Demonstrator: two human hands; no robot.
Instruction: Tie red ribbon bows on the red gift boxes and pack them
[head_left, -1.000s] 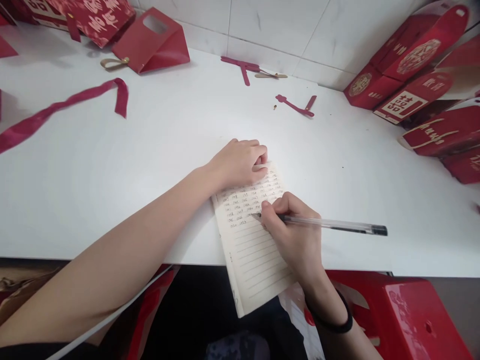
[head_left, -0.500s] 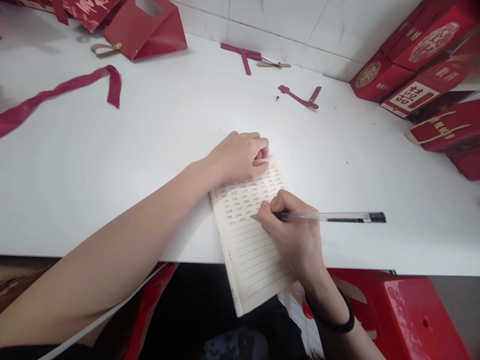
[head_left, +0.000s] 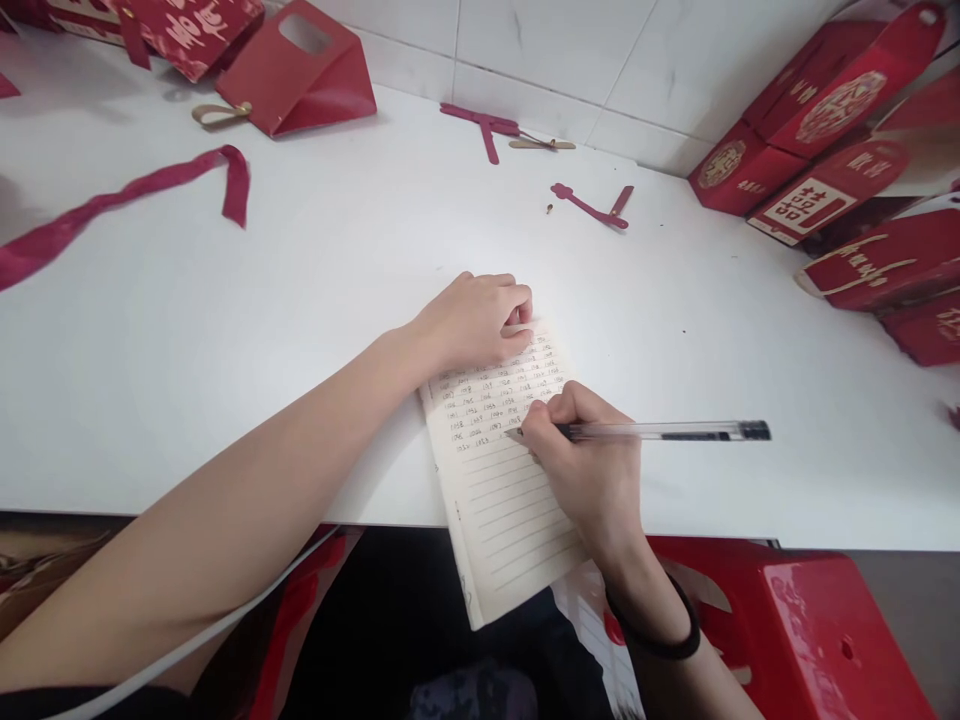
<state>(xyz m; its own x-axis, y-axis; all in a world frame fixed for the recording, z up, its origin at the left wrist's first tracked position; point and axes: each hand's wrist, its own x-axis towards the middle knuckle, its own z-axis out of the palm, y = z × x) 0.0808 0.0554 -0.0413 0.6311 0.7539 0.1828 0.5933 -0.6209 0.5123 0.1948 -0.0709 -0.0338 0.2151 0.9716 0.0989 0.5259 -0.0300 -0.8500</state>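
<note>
A lined notebook [head_left: 517,540] lies slanted over the near table edge, its upper rows filled with small handwritten numbers. My left hand [head_left: 480,320] rests on its top end with the fingers curled and the thumb against the page; part of the top is hidden beneath it. Between the thumb and fingers of my right hand [head_left: 592,470] is a clear gel pen [head_left: 667,431] with a black end. Its tip touches the page at the last written row. The lower lines of the page are blank.
Dark red ribbon strips [head_left: 592,208] lie on the white table [head_left: 337,220]. A red gift box [head_left: 300,75] stands at the back left. More red boxes [head_left: 810,205] stand along the right. A red stool [head_left: 825,620] is below the table edge.
The pen tip has shifted slightly right along the last row, where a small new mark shows. My left hand stays in place on the notebook. The view has tilted slightly.
</note>
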